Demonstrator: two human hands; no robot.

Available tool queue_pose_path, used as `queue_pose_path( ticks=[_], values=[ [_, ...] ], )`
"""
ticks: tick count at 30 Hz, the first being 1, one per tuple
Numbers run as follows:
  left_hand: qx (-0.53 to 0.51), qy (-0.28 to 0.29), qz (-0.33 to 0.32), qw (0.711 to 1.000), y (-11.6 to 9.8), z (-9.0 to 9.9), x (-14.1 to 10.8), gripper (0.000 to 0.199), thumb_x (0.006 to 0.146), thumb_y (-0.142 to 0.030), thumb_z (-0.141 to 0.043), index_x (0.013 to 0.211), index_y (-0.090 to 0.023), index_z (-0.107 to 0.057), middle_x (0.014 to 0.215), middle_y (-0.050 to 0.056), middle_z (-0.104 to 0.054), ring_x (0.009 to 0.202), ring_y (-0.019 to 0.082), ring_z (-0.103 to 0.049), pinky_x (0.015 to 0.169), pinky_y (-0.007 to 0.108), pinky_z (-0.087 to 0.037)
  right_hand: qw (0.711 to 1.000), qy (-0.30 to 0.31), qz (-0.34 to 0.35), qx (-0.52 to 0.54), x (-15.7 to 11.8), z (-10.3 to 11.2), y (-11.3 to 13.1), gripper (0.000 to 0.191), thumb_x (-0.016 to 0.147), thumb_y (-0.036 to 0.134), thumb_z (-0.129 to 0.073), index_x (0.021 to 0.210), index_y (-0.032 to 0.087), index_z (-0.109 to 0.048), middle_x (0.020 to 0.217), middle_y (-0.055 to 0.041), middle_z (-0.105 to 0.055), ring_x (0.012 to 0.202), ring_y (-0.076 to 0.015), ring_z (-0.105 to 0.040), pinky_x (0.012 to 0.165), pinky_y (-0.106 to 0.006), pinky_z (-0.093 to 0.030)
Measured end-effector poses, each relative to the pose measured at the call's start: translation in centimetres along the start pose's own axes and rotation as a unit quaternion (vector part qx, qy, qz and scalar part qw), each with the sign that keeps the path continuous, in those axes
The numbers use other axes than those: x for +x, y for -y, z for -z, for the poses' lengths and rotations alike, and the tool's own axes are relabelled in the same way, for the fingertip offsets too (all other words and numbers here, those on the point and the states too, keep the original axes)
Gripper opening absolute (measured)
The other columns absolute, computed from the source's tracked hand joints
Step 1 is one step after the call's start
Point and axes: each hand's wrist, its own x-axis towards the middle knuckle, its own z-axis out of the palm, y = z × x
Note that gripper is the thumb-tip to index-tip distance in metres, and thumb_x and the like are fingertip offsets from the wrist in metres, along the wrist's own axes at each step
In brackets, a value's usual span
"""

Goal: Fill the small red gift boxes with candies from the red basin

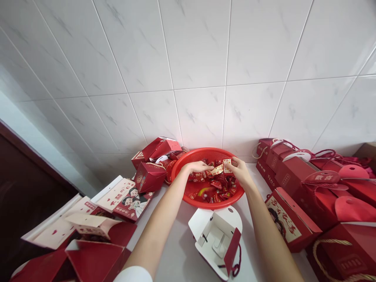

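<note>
One gold-patterned packet [227, 166] | likely light, slick; best held by its edge | my right hand [242, 172] pinches it between fingers [236, 161] | left hand's [199, 167] grip I cannot tell

White marbled wall tiles [199, 47] behind, pale tabletop [178, 244] below. Left: several red boxes [94, 260], some flaps up; cartoon-couple box [135, 201] among them; dark brown panel [26, 203] at far left edge. Right: row of red boxes [302, 182], some with cords; cream-label box [290, 221] tilted in front; gold rope handle [331, 241] near bottom corner; brown carton [367, 152] at far right edge
</note>
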Motion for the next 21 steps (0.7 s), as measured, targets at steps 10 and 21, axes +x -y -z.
queue_pose_path(
  ticks=[10,21],
  values=[
    [0.037,-0.124,-0.041,0.991,1.1,-0.6,1.4,0.020,0.087,-0.023,-0.063,0.099,-0.015,-0.077,0.073,0.005,-0.074,0.070,0.018,-0.065,0.068,0.026,-0.047,1.000,-0.005,-0.006,-0.013,0.2,0.1,-0.4,0.039,0.071,0.054,-0.074,0.088,0.020,-0.064,0.077,-0.0038,-0.068,0.076,-0.0218,-0.063,0.070,-0.034,-0.052],
    [0.203,-0.154,0.065,0.965,-1.0,-1.6,0.1,0.047,0.064,-0.008,-0.076,0.108,-0.026,-0.075,0.127,0.007,-0.068,0.118,0.028,-0.063,0.092,0.031,-0.052,1.000,-0.002,-0.015,-0.023,-0.1,0.1,-0.2,0.041,0.070,0.054,-0.074,0.088,0.019,-0.062,0.078,-0.0034,-0.068,0.075,-0.0202,-0.063,0.068,-0.031,-0.051]
  ],
)
